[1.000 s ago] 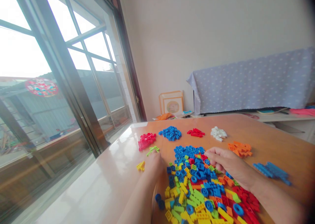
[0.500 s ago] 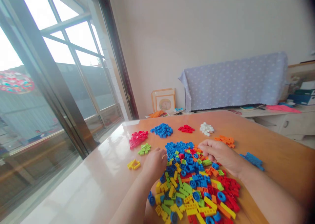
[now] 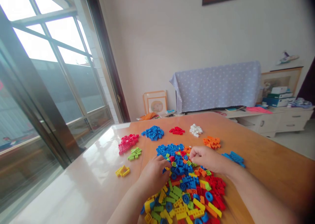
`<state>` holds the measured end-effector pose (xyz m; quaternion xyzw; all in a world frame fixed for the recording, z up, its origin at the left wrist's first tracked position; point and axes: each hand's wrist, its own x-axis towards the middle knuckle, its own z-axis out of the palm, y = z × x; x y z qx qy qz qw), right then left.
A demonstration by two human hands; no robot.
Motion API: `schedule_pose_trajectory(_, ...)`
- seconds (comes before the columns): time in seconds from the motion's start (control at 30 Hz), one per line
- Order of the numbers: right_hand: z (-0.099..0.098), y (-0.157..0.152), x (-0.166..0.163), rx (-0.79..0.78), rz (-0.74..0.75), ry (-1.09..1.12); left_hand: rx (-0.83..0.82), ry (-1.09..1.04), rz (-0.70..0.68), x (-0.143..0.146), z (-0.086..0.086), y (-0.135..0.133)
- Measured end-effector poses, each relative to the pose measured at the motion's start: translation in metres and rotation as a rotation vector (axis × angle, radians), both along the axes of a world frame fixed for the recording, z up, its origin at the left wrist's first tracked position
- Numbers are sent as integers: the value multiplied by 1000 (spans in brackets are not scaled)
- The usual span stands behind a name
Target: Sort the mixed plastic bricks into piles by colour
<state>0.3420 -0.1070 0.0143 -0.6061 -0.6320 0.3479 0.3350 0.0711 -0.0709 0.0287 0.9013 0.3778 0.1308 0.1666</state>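
Note:
A mixed heap of toy building bricks in blue, yellow, green, red and orange lies on the wooden table before me. My left hand bends over the heap's left side, where a yellow brick shows between its fingertips and thumb. Over the upper right of the heap is my right hand, fingers curled together; whatever they hold is hidden. Round blue pieces cover the far end of the heap between the hands. Red bricks gather along its right side.
Sorted piles ring the heap: yellow, green, pinkish-red, blue, red, white, orange and long blue pieces. Beyond the table stands a low cabinet; a window is left.
The view has turned right, bringing a wall clock in. My left hand has come further over the heap, onto the yellow brick. The right hand stays closed over the upper right.

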Motion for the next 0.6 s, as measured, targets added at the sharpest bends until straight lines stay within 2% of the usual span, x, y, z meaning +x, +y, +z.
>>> schedule_pose_trajectory(0.1,-7,-1,-8,-67,155,-106,-4,-1,-12,3,-2,-2)
schedule_pose_trajectory(0.17,-11,0,-16,-77,193,-177,-13,8,-19,5,-3,-3)
schedule_pose_trajectory(0.37,-12,3,-26,-14,81,-330,18,-8,-48,7,-11,0)
schedule_pose_trajectory(0.6,-16,9,-8,13,5,-338,32,-40,-51,6,-13,2)
